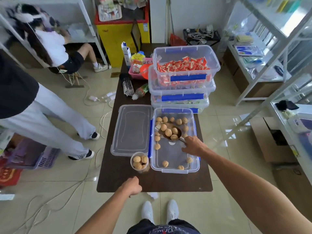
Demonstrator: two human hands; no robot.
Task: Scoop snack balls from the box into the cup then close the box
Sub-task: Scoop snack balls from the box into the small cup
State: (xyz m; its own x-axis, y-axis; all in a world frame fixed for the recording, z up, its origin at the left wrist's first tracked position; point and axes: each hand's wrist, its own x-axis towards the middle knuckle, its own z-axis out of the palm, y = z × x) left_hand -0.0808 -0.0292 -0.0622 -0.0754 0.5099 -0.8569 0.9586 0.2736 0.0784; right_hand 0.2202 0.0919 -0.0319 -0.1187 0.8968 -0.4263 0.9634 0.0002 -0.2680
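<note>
A clear plastic box (pixel 195 166) with blue clips stands open on the dark table, with tan snack balls (pixel 157 146) scattered inside, most at its far end. My right hand (pixel 193 146) is over the box, shut on the handle of a metal scoop (pixel 172 132) that carries several balls. The box's clear lid (pixel 133 130) lies flat to the left of the box. A clear cup (pixel 139 161) with a few balls in it stands at the box's near left corner. My left hand (pixel 132 185) rests as a closed fist at the table's near edge, below the cup, holding nothing.
Three stacked clear bins (pixel 185 85) of red packets stand right behind the box. A bottle (pixel 141 91), a dark packet and a pink tray lie at the far left of the table (pixel 118 174). People are on the left. Metal shelves line the right. Cables cross the floor.
</note>
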